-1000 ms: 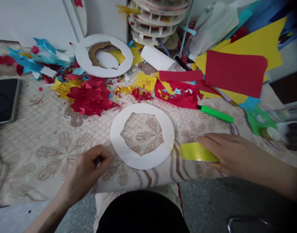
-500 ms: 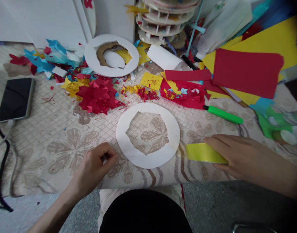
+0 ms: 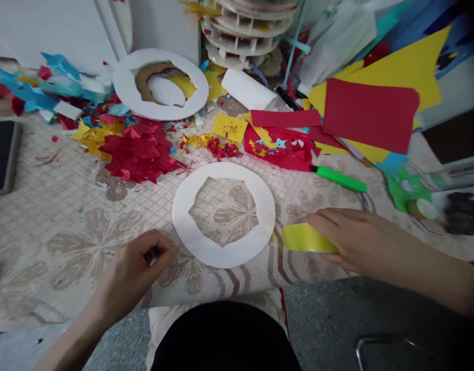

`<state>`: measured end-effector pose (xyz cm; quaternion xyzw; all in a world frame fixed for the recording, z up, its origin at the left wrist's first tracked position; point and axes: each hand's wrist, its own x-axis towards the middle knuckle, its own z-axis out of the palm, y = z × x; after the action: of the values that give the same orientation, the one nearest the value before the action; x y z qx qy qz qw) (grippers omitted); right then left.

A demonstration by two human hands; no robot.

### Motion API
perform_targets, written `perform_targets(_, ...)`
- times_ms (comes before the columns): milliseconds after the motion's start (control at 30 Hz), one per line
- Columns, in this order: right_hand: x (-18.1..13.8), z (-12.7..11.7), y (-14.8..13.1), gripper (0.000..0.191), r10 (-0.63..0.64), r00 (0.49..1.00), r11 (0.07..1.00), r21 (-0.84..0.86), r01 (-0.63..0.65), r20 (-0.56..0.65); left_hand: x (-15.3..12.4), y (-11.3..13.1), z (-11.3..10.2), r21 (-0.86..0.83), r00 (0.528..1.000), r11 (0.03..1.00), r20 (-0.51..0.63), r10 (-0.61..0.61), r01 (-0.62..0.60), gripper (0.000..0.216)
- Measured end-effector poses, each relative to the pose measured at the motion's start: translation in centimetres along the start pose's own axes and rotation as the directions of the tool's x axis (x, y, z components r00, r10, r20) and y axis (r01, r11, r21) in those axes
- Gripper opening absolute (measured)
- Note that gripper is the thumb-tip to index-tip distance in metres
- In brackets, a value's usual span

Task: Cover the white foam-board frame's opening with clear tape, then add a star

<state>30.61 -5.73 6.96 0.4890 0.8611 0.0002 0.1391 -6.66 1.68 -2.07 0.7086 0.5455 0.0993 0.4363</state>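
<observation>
A flat white paper ring [image 3: 224, 255] with a zigzag-edged hole lies on the patterned tablecloth between my hands. At its lower left, my left hand [image 3: 142, 263] rests on the cloth, fingers curled in and thumb against them. Whatever may be in that pinch is hidden. My right hand [image 3: 341, 237], to the ring's right, grips a yellow strip [image 3: 302, 238] that looks like shiny paper. The strip's free end points toward the ring without touching it. Above my right hand lies a bright green capped pen [image 3: 339, 178].
Red paper flowers [image 3: 138, 152] are heaped beyond the ring at left, near blue cutouts [image 3: 31, 98]. A second white ring [image 3: 123, 85] stands behind them. Red sheet [image 3: 370, 116] and yellow paper lie at right. A round tiered rack [image 3: 250, 31] stands at the back; a phone [image 3: 0, 154] lies far left.
The view has turned to the right, so everything sits further left in the picture. My right hand covers slightly more of the yellow strip. My left hand keeps its curled pose.
</observation>
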Motion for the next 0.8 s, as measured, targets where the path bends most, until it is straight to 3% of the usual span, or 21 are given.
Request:
perform_targets(400,0.5,-0.1,-0.1,0.044,-0.011,1.0,1.0,-0.019,0.011,-0.012,-0.1,-0.2,-0.1,0.0,1.0,1.0,-0.004,-0.006,0.006,0.027)
perform_targets(800,1.4,-0.9,-0.9,0.031,0.072,0.987,0.997,0.028,-0.077,0.145,-0.2,-0.2,-0.1,-0.01,1.0,1.0,-0.017,0.003,-0.003,0.027)
